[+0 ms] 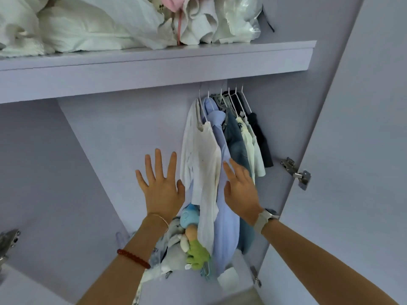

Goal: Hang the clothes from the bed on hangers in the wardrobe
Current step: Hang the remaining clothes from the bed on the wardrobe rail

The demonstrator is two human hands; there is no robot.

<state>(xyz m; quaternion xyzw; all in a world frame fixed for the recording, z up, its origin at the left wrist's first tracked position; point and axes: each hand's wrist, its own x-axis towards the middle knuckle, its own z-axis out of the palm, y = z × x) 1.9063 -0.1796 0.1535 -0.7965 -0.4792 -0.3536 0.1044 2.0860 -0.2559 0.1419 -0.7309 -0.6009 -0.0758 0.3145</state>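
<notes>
Inside a pale lilac wardrobe (136, 133), looking up toward the shelf (154, 62) that spans the top. Heaped on that shelf: crumpled white bedding (88, 25), a pink garment (169, 3) and a clear plastic bag (240, 16) at the right. Open door (363, 128) on the right, with a metal hinge (296, 171) at its inner edge; another hinge (8, 241) at the far left edge.

Beneath the shelf, toward the right, a bunch of white hangers (229, 100) carrying clothes packed close together: a white shirt (202, 164) nearest the left, a light blue shirt (222, 194) touching it, then denim (236, 139), cream pieces (251, 148) and a dark garment (261, 139) farthest right. Below the white shirt, soft toys (189, 243) in blue, grey and green, piled low in the wardrobe.

Left hand (160, 186) raised flat with fingers spread wide, just left of the white shirt, holding nothing. Right hand (240, 188) also open, fingers extended, lying against the blue shirt on the right side of the bunch. Gold bracelet (160, 219) and red bead bracelet (134, 258) on the left arm, a watch (267, 217) on the right wrist.
</notes>
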